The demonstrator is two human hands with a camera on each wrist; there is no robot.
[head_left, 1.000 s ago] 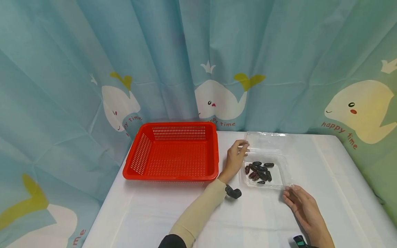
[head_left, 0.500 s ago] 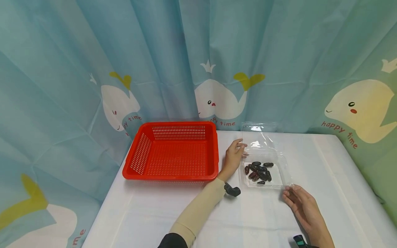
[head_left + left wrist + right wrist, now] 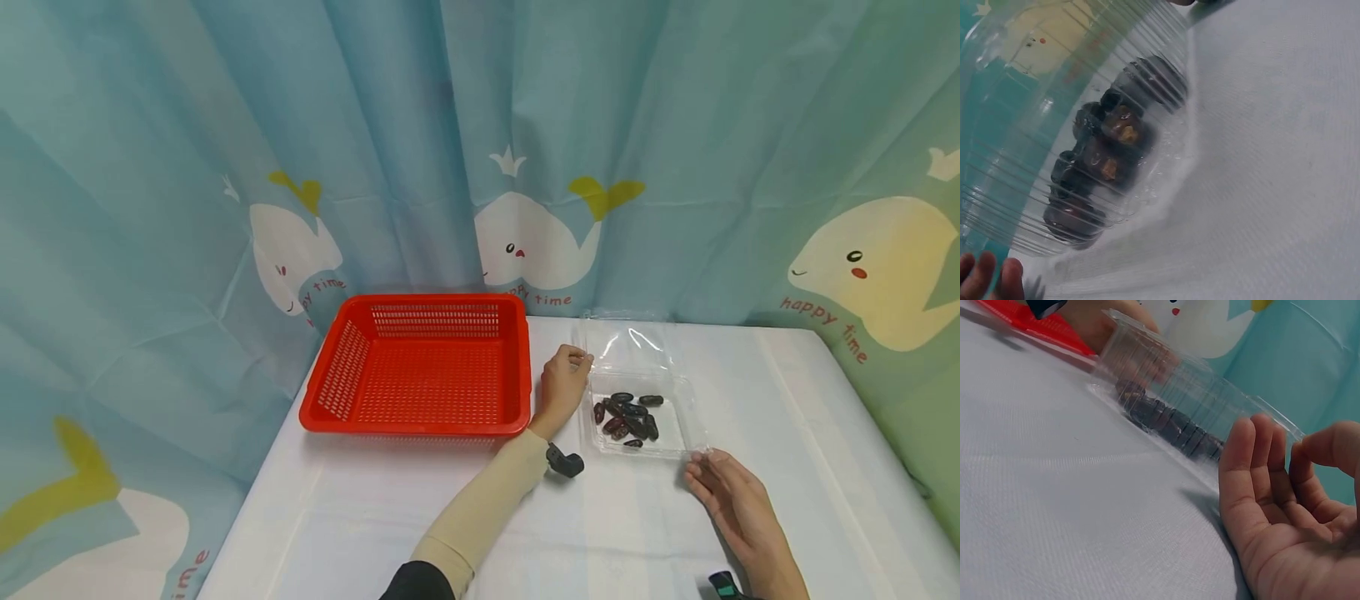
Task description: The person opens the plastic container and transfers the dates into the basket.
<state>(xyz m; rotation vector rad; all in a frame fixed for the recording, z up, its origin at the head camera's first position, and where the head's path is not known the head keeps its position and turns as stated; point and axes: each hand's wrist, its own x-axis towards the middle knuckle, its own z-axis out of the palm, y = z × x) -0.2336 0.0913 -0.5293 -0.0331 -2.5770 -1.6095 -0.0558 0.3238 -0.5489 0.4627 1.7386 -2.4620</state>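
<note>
A clear plastic clamshell box [image 3: 682, 417] lies on the white table with its hinged lid [image 3: 626, 346] folded back and tilted slightly up. Several dark, glossy dates [image 3: 633, 421] sit in its base, mostly toward the left. My left hand [image 3: 562, 387] is at the lid's left edge, thumb and fingertips together on the rim; the left wrist view shows only some fingertips [image 3: 1010, 278]. At the near right corner, my right hand [image 3: 738, 504] pinches the rim between thumb and forefinger, its other fingers along the outer wall, as the right wrist view shows.
A red plastic basket [image 3: 415, 429] with perforated walls stands left of the box, close to my left forearm. Behind the table hangs a blue-green curtain [image 3: 405, 150] printed with whales. White cloth [image 3: 600, 533] covers the table.
The lid rose from lying nearly flat, then sank back partway. My left hand moved slightly toward me and left along the lid's edge. The right hand stayed at the corner.
</note>
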